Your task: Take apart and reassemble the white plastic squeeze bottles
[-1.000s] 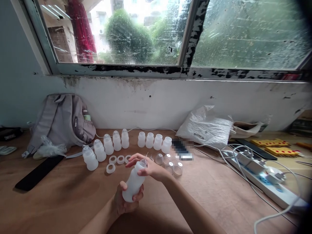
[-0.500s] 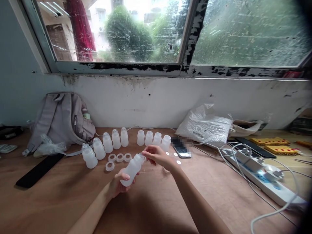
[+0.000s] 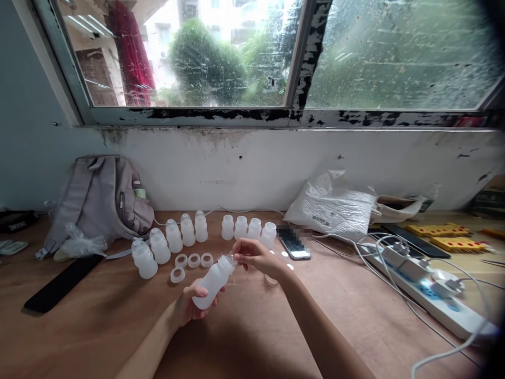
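Note:
My left hand [image 3: 188, 305] grips a white translucent plastic bottle [image 3: 213, 280] by its base, tilted with the neck up and to the right. My right hand [image 3: 258, 256] pinches a small clear piece at the bottle's mouth; what it is cannot be made out. Behind them stand a row of capped bottles [image 3: 165, 239] on the left and open bottles [image 3: 248, 229] on the right. Three white rings [image 3: 193, 260] lie on the wooden table [image 3: 98, 326] just left of the held bottle. Clear caps [image 3: 272, 279] lie partly hidden behind my right wrist.
A grey backpack [image 3: 100, 197] leans on the wall at left, with a black flat bar [image 3: 59, 284] in front of it. A phone [image 3: 294, 243], a white plastic bag [image 3: 333, 208], cables and a power strip [image 3: 430, 292] fill the right side. Yellow strips [image 3: 445, 237] lie far right.
The bottle has tilted over from nearly upright to slanted and moved slightly away from me. My right hand has shifted from over its top to pinching at the mouth.

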The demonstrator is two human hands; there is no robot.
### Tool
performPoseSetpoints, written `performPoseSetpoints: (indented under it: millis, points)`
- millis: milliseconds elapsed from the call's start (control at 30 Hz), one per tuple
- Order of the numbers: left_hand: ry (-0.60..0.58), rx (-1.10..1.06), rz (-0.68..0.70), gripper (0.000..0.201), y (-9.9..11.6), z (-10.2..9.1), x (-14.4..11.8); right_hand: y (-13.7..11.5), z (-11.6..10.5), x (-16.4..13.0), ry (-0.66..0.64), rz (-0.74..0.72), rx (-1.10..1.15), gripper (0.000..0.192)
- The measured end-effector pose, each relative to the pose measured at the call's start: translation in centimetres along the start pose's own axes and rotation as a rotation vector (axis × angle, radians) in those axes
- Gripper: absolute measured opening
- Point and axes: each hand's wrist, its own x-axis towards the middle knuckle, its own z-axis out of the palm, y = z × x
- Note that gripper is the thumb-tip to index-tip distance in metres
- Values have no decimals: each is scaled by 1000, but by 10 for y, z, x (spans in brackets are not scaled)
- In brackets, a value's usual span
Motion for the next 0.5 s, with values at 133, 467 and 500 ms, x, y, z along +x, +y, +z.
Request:
performPoseSetpoints:
  millis: [133,467,500]
  points:
    - [-10,43,9,42,2,-5,1,-1,-1,-1,10,13,22,19]
    - [2,84,52,34,7,-2,0,12,-3,5,126,94,-113,33]
    - [22,75,62,33,8,0,0,12,-6,6,156,80,-138,32]
